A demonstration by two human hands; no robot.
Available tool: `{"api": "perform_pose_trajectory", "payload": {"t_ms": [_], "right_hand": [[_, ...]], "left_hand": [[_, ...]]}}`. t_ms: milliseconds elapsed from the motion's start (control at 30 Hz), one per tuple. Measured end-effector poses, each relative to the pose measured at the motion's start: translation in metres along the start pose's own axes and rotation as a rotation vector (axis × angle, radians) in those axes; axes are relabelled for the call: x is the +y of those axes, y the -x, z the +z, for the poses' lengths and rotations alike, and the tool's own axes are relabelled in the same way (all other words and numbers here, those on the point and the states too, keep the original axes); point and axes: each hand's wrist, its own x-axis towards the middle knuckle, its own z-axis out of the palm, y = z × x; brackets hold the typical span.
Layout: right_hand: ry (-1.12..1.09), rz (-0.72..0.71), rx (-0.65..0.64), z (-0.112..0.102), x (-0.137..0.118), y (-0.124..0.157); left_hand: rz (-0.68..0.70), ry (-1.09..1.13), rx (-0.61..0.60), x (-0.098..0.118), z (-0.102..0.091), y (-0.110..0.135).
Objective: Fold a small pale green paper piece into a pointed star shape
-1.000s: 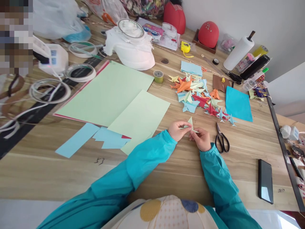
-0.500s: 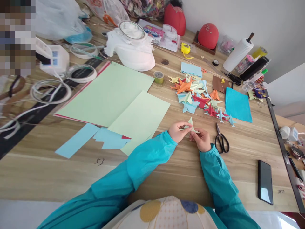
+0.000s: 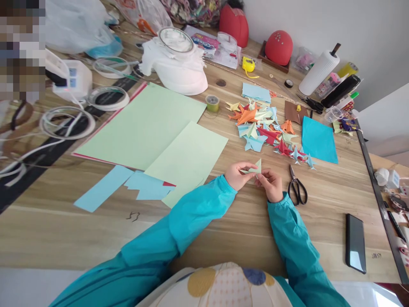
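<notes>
Both my hands meet over the wooden table (image 3: 223,230), pinching a small pale green folded paper piece (image 3: 254,168). My left hand (image 3: 236,175) grips its left end with closed fingers. My right hand (image 3: 271,184) pinches its right side just below the raised point. Beyond the hands lies a pile of several folded paper shapes (image 3: 265,128) in orange, red, blue and green. Black scissors (image 3: 296,187) rest just right of my right hand.
Large pale green sheets (image 3: 150,123) and light blue paper strips (image 3: 128,185) lie to the left. A teal sheet (image 3: 318,140) lies at the right, a black phone (image 3: 355,242) near the front edge. Tape rolls, a white paper roll (image 3: 319,70) and clutter line the far side.
The folded piece has been turned slightly between my fingers, its point now leaning right; my hands stay in the same place.
</notes>
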Motion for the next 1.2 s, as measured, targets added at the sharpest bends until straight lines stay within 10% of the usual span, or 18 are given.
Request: {"api": "perform_pose_trajectory", "payload": {"t_ms": [467, 1200], "right_hand": [[-0.085, -0.019, 0.068, -0.007, 0.006, -0.005], [0.007, -0.026, 0.043, -0.003, 0.000, -0.003]], "left_hand": [[-0.118, 0.416, -0.067, -0.001, 0.001, -0.001], [0.141, -0.030, -0.072, 0.001, 0.002, 0.006]]}}
